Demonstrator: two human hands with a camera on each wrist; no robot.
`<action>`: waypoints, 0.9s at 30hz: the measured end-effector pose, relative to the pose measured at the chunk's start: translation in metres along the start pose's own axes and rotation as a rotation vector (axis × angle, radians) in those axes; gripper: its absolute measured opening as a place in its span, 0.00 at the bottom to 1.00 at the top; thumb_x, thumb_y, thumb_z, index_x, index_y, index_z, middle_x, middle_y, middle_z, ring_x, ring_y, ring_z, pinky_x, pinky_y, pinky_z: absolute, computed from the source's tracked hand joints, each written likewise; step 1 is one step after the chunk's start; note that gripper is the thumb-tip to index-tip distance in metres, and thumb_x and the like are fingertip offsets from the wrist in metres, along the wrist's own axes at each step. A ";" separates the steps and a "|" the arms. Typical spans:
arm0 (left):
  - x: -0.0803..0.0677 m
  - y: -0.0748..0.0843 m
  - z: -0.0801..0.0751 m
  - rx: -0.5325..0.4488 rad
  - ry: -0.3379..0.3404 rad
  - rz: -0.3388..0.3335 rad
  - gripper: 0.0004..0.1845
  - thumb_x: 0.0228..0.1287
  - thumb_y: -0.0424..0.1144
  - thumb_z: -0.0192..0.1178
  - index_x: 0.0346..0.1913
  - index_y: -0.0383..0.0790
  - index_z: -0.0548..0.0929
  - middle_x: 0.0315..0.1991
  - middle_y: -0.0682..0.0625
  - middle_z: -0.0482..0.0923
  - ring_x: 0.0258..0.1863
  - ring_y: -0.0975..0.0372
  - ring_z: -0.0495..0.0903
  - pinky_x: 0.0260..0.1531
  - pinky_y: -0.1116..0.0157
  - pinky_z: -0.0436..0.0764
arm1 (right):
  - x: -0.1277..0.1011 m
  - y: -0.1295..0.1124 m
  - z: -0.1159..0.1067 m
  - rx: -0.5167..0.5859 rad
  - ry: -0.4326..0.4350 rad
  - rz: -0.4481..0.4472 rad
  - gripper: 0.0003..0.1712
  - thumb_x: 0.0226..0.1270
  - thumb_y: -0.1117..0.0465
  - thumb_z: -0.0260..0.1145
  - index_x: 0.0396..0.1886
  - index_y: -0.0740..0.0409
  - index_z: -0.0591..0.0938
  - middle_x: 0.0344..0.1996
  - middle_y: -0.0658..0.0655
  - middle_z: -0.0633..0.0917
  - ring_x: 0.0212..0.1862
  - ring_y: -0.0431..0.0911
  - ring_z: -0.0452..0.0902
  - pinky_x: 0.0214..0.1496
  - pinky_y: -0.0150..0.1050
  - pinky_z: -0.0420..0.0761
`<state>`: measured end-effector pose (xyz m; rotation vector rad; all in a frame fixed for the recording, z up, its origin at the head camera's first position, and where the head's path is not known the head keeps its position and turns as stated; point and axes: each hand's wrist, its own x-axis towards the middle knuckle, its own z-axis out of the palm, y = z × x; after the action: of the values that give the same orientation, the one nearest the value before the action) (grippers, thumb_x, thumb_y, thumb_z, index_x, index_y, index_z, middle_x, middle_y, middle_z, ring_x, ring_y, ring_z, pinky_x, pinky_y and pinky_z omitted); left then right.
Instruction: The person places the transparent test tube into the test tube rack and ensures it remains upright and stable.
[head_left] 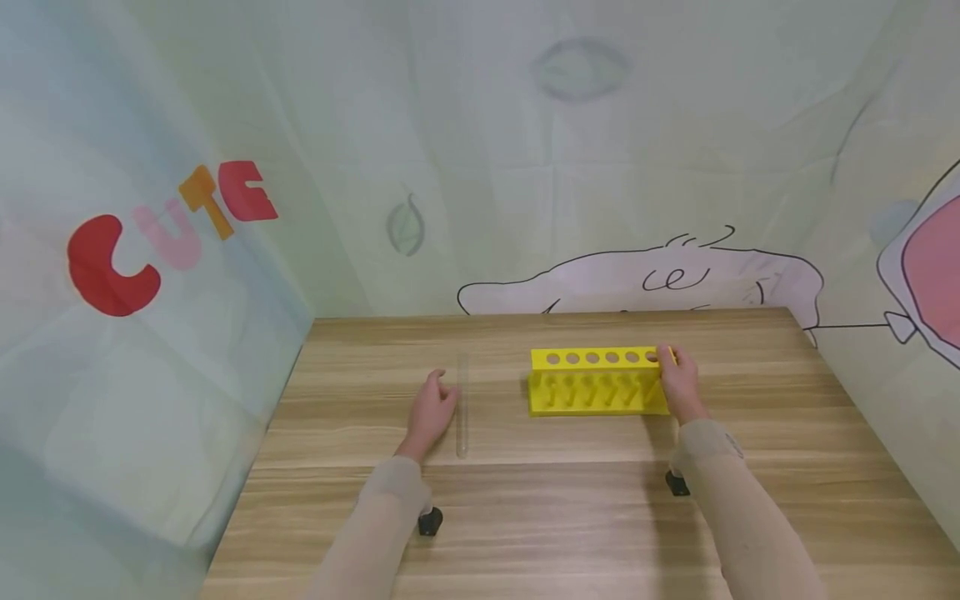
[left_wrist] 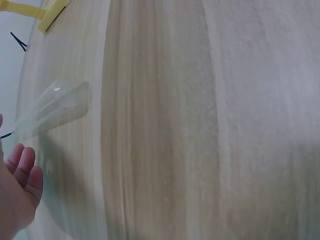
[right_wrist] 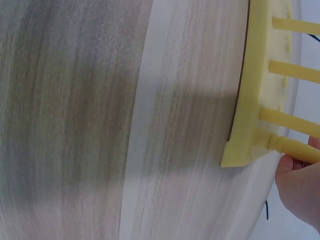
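A yellow test tube rack (head_left: 598,410) stands right of centre on the table, with a row of round holes along its top and upright pegs below. My right hand (head_left: 681,385) grips its right end; in the right wrist view the fingers are curled by the end post (right_wrist: 294,148). Left of the rack, a clear test tube (head_left: 462,429) lies on the wood, its rounded end towards me. My left hand (head_left: 432,410) is just left of the tube, fingers loosely bent and holding nothing. The left wrist view shows its fingers (left_wrist: 24,165) close to the tube (left_wrist: 62,106).
The wood-grain table (head_left: 555,525) reaches back to a printed curtain (head_left: 480,167), which also hangs along the left and right sides. Small black devices (head_left: 430,522) are worn under both wrists.
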<state>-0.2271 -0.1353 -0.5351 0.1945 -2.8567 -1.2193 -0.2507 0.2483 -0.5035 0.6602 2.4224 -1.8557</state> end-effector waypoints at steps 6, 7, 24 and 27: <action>0.003 0.002 0.002 0.006 0.012 -0.009 0.25 0.59 0.44 0.53 0.58 0.37 0.65 0.35 0.46 0.78 0.36 0.56 0.76 0.40 0.58 0.75 | 0.000 0.000 0.000 -0.010 -0.009 -0.004 0.36 0.65 0.37 0.38 0.57 0.62 0.63 0.57 0.63 0.66 0.60 0.53 0.56 0.65 0.48 0.57; 0.004 0.003 0.002 0.007 0.013 -0.012 0.25 0.59 0.44 0.53 0.58 0.37 0.65 0.36 0.46 0.78 0.36 0.56 0.76 0.40 0.57 0.75 | 0.000 0.000 0.000 -0.011 -0.011 -0.007 0.36 0.65 0.37 0.38 0.57 0.63 0.63 0.57 0.63 0.66 0.60 0.53 0.56 0.65 0.47 0.57; 0.006 0.006 0.006 0.037 -0.025 -0.063 0.26 0.60 0.47 0.53 0.57 0.37 0.65 0.38 0.45 0.77 0.36 0.56 0.76 0.40 0.59 0.76 | 0.000 -0.001 0.001 0.001 0.012 -0.012 0.28 0.69 0.45 0.39 0.55 0.63 0.64 0.55 0.63 0.67 0.56 0.51 0.59 0.60 0.44 0.61; 0.007 0.007 0.007 0.029 -0.031 -0.074 0.26 0.59 0.48 0.53 0.57 0.37 0.66 0.39 0.44 0.77 0.38 0.55 0.76 0.41 0.58 0.75 | 0.000 0.000 0.001 0.003 0.013 -0.022 0.29 0.69 0.45 0.38 0.55 0.64 0.64 0.55 0.63 0.68 0.55 0.51 0.59 0.59 0.43 0.62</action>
<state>-0.2350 -0.1264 -0.5349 0.2870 -2.9198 -1.2039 -0.2509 0.2470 -0.5035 0.6501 2.4452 -1.8700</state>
